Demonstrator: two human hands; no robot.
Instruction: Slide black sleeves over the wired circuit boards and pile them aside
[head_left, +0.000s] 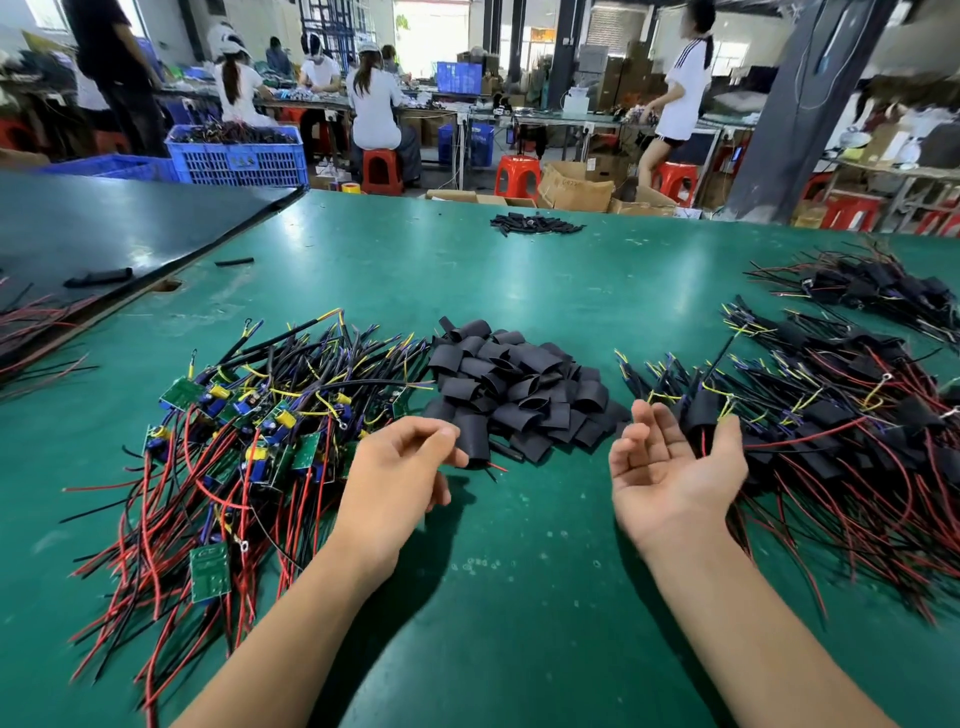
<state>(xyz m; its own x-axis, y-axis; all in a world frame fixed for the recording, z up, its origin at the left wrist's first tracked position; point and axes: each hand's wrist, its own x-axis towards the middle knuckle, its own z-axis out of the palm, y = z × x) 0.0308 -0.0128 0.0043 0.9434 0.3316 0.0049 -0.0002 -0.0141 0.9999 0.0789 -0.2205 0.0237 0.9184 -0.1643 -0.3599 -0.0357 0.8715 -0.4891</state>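
Hands hovering between piles on the green table (519, 291)
The left hand (400, 467) is curling against a black sleeve (475, 441) under the sleeve heap (519, 374) at 12 o'clock, pinching or not I cannot tell; the right hand (670, 467) is lying palm up, spread wide, holding nothing, beside sleeved boards (831, 415) at 3 o'clock; bare wired boards (249, 415) are lying at 9 o'clock

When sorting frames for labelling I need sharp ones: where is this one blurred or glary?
Head view: right hand and the sleeved pile beside it are motion-smeared; pale glare on the green table; edges bend from the wide lens.
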